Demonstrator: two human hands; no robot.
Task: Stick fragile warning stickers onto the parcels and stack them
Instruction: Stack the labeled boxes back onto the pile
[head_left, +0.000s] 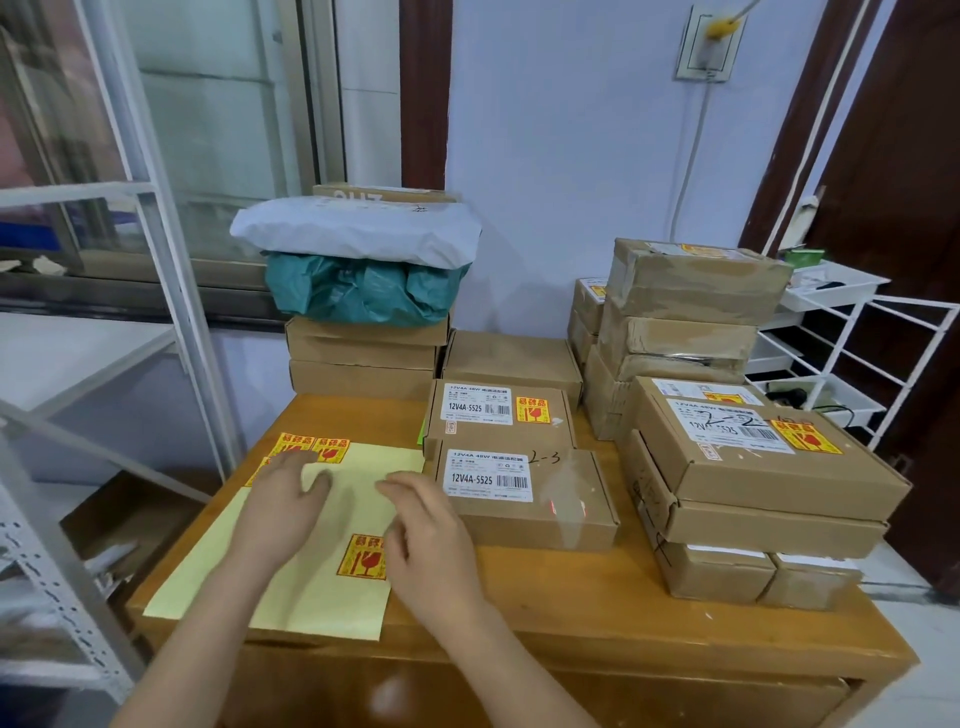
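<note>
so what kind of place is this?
Probably a small parcel packing or dispatch room: stacked brown cardboard parcels with barcode labels, a pale yellow sheet of red-and-yellow fragile stickers, and white wire shelving.

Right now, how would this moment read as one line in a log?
left hand open on sticker sheet | right hand open beside sticker | nearest box unstickered

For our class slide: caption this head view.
Both hands over a yellow sticker sheet beside an unlabelled parcel.

Both hands hover over yellow sticker sheet beside parcels.
</note>
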